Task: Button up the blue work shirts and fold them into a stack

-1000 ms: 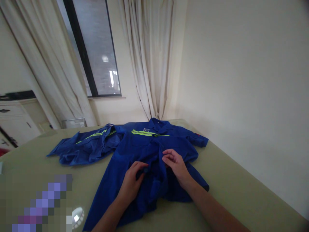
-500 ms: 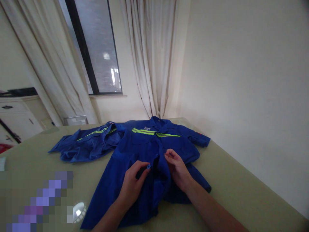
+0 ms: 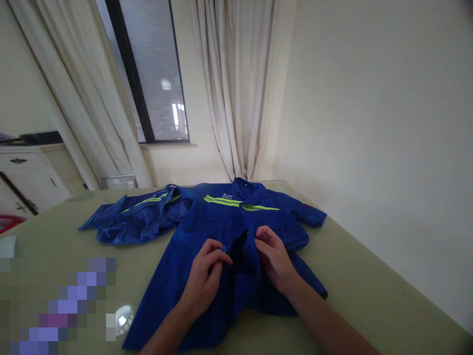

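A blue work jacket (image 3: pixel 207 231) with yellow-green reflective stripes lies spread on the table, its collar at the far end. Its front is parted in the lower half, leaving a dark gap between the two edges. My left hand (image 3: pixel 204 276) is closed on the left front edge, with a small blue button (image 3: pixel 223 249) showing at the fingers. On the other side of the gap, my right hand (image 3: pixel 275 259) pinches the right front edge and holds it slightly raised. The fingertips of that hand are partly hidden by cloth.
A second blue garment (image 3: pixel 136 219) with similar stripes lies crumpled at the left. The pale green table (image 3: pixel 369 281) meets the wall on the right. Curtains (image 3: pixel 240 98) and a window (image 3: pixel 158 74) stand behind. A white cabinet (image 3: pixel 29 172) is at far left.
My left hand's fingers have shifted around the button, which now sits slightly further left. The gap between the front edges looks wider. My right hand keeps its pinch.
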`<act>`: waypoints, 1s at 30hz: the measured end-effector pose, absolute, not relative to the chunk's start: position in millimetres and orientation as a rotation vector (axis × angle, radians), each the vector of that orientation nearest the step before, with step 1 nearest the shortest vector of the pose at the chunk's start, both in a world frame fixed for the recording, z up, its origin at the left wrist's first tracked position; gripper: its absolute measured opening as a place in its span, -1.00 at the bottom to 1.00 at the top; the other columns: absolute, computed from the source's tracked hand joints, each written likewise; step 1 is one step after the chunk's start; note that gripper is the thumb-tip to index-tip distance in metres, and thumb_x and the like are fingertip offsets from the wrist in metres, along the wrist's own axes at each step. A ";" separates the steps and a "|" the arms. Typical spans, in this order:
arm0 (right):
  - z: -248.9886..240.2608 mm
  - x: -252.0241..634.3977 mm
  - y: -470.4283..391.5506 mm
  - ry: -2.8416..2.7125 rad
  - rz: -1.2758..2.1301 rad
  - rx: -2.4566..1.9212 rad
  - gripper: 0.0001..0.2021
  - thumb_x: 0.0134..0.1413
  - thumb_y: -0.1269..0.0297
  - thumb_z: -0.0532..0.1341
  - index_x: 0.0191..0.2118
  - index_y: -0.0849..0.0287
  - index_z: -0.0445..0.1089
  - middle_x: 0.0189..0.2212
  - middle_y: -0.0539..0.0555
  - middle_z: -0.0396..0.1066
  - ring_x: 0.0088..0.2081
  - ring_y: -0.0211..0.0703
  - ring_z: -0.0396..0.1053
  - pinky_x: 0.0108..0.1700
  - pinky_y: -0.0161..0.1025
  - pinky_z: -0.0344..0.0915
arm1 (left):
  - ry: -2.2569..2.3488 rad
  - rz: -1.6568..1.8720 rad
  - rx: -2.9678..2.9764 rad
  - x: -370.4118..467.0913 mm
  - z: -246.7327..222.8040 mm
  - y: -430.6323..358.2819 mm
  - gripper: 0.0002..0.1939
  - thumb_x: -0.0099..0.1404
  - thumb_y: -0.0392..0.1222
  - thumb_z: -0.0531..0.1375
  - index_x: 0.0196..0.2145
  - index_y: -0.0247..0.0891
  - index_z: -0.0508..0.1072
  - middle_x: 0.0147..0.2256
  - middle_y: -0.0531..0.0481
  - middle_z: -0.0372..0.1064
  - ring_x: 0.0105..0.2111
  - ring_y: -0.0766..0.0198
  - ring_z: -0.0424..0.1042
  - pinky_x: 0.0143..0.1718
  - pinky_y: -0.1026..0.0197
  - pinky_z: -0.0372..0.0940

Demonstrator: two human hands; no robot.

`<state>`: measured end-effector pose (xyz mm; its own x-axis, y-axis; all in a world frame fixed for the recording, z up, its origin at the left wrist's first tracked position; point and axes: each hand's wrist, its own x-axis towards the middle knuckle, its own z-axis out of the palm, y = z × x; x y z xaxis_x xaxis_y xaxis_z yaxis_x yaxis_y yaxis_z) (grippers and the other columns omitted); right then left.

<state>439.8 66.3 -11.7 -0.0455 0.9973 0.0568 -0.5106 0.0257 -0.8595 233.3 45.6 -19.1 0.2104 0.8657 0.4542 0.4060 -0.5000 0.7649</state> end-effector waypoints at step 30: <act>-6.6 456.4 72.3 -1.413 0.751 -1.079 -0.87 0.12 0.22 0.28 -0.32 0.03 0.61 -0.34 0.06 0.37 -0.27 -0.05 0.30 -0.18 -0.13 0.25 | 0.993 1.089 1.337 238.7 -28.8 48.0 -0.56 0.32 0.23 0.23 -0.28 -0.25 0.54 -0.45 0.05 0.43 -0.44 0.31 0.37 -0.44 0.32 0.23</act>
